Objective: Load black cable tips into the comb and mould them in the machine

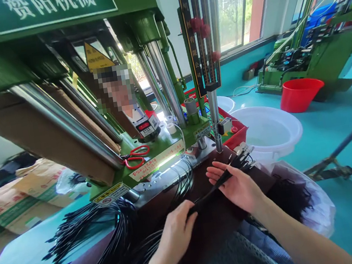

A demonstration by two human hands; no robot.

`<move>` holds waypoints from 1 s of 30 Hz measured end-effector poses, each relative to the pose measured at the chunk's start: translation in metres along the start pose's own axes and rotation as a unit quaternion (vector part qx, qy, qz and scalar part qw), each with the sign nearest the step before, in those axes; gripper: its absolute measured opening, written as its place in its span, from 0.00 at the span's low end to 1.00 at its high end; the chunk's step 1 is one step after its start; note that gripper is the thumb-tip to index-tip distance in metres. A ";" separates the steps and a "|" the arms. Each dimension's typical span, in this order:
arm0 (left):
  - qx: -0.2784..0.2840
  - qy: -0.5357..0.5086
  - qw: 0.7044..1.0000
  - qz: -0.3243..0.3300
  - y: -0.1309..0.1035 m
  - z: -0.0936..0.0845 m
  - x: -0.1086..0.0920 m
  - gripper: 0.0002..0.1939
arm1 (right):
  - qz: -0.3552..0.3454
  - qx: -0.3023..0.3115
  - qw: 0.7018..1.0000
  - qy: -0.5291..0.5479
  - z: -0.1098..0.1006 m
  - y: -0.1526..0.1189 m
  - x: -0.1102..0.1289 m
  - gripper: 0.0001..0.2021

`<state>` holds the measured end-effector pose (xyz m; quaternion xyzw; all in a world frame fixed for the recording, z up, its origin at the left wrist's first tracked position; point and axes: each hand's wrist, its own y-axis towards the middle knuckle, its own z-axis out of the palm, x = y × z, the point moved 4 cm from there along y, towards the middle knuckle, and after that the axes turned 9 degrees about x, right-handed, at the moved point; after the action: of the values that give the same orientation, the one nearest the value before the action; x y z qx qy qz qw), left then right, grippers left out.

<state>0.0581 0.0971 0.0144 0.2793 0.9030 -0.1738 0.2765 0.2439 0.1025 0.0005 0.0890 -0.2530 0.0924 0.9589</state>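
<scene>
My left hand [176, 230] is closed around a thin bundle of black cables [212, 191] near its lower end. My right hand [237, 184] cups the same bundle farther up, fingers partly spread under it, close to the metal plug ends [244, 152] that stick out past the fingertips. Both hands hover over a dark brown work surface [161, 213] in front of a green moulding press [152, 153]. More black cables [89, 237] lie in a thick sheaf to the left.
Red scissors [135, 157] lie on the press bed. A white basin [270, 131] and a red bucket [299, 93] stand on the teal floor to the right. A plastic bag of black cables [305, 201] sits by my right arm. Paper sacks [14, 200] are stacked at left.
</scene>
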 end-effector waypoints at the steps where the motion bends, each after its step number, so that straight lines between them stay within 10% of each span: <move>1: 0.022 0.014 1.000 0.007 -0.003 0.010 -0.001 0.08 | 0.001 -0.004 1.000 -0.010 0.002 0.001 0.007 0.14; 8: 0.281 -0.015 0.958 0.044 -0.011 0.077 -0.016 0.07 | 0.090 0.165 0.943 -0.274 0.024 -0.024 0.001 0.15; 12: 0.183 -0.442 0.872 0.104 0.016 0.076 -0.055 0.19 | 0.084 0.200 0.905 -0.366 0.027 -0.032 -0.005 0.14; 16: 0.107 -0.653 0.748 0.038 0.044 0.085 -0.074 0.21 | 0.088 0.056 0.962 -0.254 0.009 -0.027 0.007 0.13; 19: 0.082 -0.664 0.744 0.013 0.052 0.093 -0.074 0.21 | 0.048 -0.052 0.970 -0.232 -0.005 -0.022 0.022 0.13; 30: -0.039 -0.662 0.747 -0.047 0.055 0.094 -0.063 0.24 | 0.086 -0.101 0.896 -0.424 -0.017 -0.021 0.017 0.23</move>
<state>0.1722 0.0705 -0.0304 0.0403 0.5114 -0.2927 0.8069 0.2706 0.0880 -0.0082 0.0004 -0.6498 0.1023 0.7532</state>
